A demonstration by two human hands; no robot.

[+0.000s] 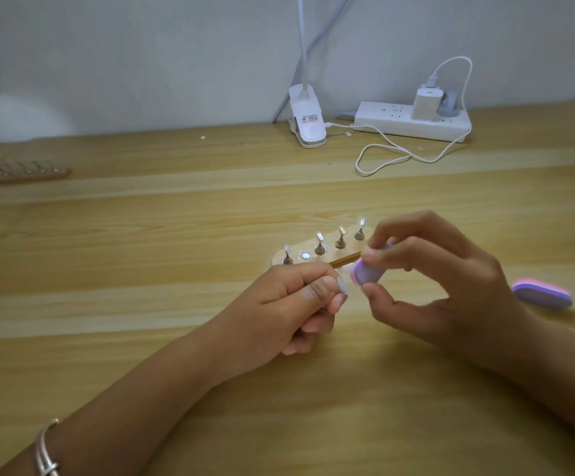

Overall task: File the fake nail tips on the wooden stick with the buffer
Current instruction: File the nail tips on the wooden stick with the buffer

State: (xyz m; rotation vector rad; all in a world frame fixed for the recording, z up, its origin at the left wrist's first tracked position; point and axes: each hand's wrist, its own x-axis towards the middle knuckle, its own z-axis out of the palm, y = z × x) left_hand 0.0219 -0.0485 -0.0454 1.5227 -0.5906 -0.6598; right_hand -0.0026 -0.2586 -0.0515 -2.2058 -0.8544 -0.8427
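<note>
Buffer [368,272], lilac and oval, pinched by right grip [450,286], left grip [296,310] clasping brown wooden stick [346,259]

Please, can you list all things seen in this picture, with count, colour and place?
table: one, light wood, under everything.
nail holder: one, wood, four stands with clear nail tips, table middle.
second holder: one, wood, far left, blurred.
wooden stick: one, brown, held before the holder.
buffer: one, purple, at the stick's end.
spare buffer: one, pink and purple, lying at right.
power strip: one, white, by the wall.
clip lamp: one, white, by the wall.
bracelet: one, silver, left wrist.
left hand: grips the stick.
right hand: pinches the buffer.
</note>
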